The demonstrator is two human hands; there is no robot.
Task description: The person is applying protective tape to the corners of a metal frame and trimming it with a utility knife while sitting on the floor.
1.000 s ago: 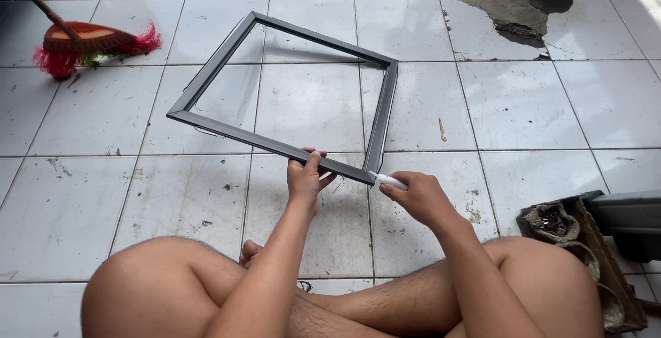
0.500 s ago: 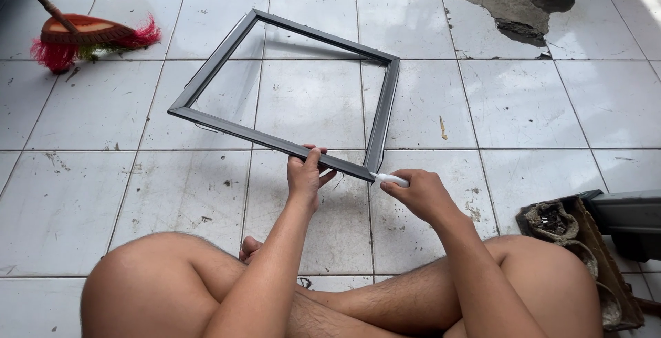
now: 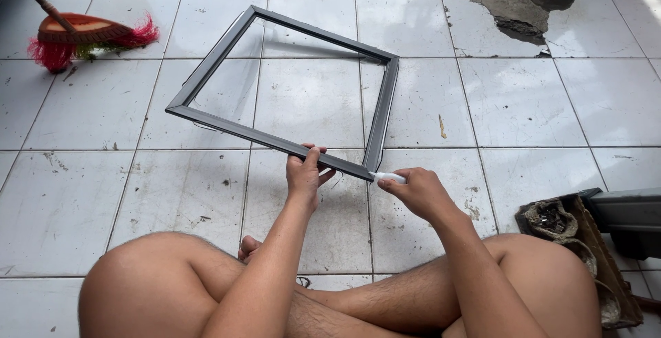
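head view: the left hand [image 3: 305,176] is wrapped around the near rail of a dark grey square frame [image 3: 206,80], which is held tilted above the white tiled floor [image 3: 76,193] at centre. the right hand [image 3: 420,192], at 3 o'clock from the left, is closed on a small white tool [image 3: 389,177] whose tip touches the frame's near corner. a red broom [image 3: 86,35] lies at 10 o'clock, a worn tool bag [image 3: 571,231] at 4 o'clock.

I see no packages, labels, signs or screens anywhere around me here, from nine o'clock round to three o'clock.
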